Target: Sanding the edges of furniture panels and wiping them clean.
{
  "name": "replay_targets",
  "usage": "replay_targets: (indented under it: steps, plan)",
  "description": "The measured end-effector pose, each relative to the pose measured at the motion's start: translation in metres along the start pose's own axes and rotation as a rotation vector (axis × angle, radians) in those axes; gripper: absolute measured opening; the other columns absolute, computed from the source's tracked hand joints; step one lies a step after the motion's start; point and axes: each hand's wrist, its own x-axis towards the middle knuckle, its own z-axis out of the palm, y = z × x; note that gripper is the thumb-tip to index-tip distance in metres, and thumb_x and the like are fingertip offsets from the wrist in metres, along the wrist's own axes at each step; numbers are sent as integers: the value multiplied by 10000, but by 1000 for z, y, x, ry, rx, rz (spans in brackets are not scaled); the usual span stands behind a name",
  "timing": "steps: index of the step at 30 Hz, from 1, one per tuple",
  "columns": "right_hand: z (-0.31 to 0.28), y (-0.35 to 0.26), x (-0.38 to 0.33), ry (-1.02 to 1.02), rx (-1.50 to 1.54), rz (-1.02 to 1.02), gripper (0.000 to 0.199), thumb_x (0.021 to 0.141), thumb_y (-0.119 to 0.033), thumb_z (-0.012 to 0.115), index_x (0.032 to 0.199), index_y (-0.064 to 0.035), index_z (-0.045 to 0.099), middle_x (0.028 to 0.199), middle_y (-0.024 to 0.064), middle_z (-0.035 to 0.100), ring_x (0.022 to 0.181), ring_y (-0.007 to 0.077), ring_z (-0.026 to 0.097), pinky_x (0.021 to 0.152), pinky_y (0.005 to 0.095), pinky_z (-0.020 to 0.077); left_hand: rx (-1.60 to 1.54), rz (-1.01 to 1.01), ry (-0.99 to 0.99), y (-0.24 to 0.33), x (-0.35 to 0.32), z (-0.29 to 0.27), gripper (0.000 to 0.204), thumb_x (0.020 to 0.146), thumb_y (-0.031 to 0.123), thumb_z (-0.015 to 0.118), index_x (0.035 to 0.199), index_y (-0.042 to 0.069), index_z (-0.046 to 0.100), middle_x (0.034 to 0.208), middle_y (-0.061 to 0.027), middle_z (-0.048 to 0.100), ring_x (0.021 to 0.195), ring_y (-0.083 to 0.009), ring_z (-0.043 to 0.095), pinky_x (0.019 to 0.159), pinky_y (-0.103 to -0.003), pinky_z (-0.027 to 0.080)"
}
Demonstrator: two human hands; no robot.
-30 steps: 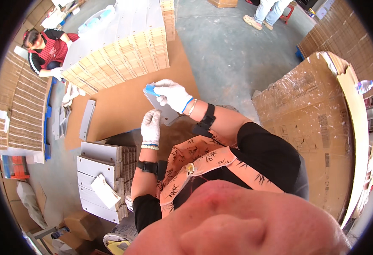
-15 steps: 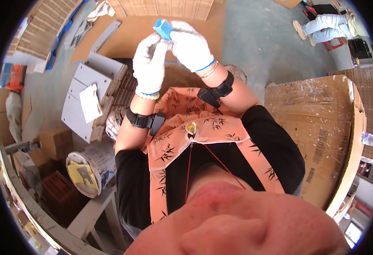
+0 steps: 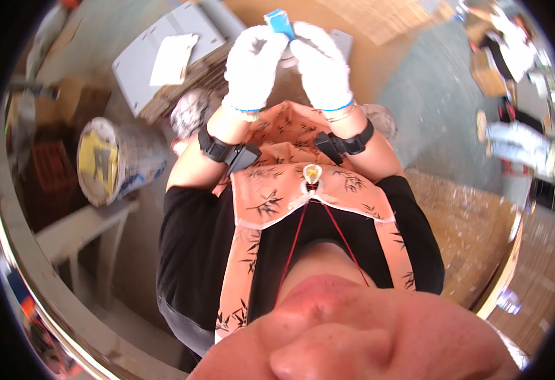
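Observation:
A small blue block-shaped piece with a pale end (image 3: pixel 280 25), perhaps a little box, is held up in front of me at the top of the view. My left hand (image 3: pixel 252 68), in a white knitted glove with a blue cuff edge, pinches it from the left. From the right, my right hand (image 3: pixel 320 68), gloved the same way, has its closed fingers on the piece. Both sets of fingertips meet around its lower end, and the gloves hide part of it.
Stacked grey panels (image 3: pixel 167 47) with a folded white cloth (image 3: pixel 173 60) stand ahead on the left. A stained bucket (image 3: pixel 122 161) is at my left, and a large cardboard sheet (image 3: pixel 461 221) at my right. People (image 3: pixel 515 136) are at the far right.
My view has turned, so the panels, bucket and cardboard appear shifted. Both hands stay together on the blue piece, now farther right in the picture. Another person shows at upper right.

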Motion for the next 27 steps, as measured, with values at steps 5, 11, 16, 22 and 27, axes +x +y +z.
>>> replay_targets:
  steps: [5,11,16,22,27]
  plan:
    - [2,18,-5,-142,-53,65,320,960,-69,577,1261,39,580,1089,124,684,889,207,691,772,324,580,142,-43,203,40,-26,-84,221,953,233,657,1007,21,685,860,-22,706,750,-70,618,680,-247,502]
    - [-45,65,10,-69,-264,235,223,950,-57,607,1150,37,634,999,106,687,814,184,678,737,316,580,601,-261,756,49,-81,-284,341,920,269,707,1121,-7,709,844,-53,709,689,-95,614,639,-245,505]
    - [-91,94,23,0,-30,447,211,929,-76,654,1113,27,650,945,113,687,777,202,676,680,317,581,805,-533,868,74,-121,-404,378,911,302,668,1107,-16,728,915,-46,739,714,-94,627,643,-264,496]
    - [-79,101,23,-24,-338,488,233,912,-107,676,1108,16,661,945,98,691,762,176,672,682,309,578,991,-736,683,83,-125,-454,507,908,435,625,1114,-20,716,940,-112,729,737,-167,645,703,-318,494]
    - [-77,111,34,-108,-406,538,254,917,-117,663,1134,16,659,985,95,695,763,163,667,689,295,571,1336,-877,547,66,-145,-499,534,862,489,633,1159,52,706,914,-127,724,812,-233,665,728,-365,493]
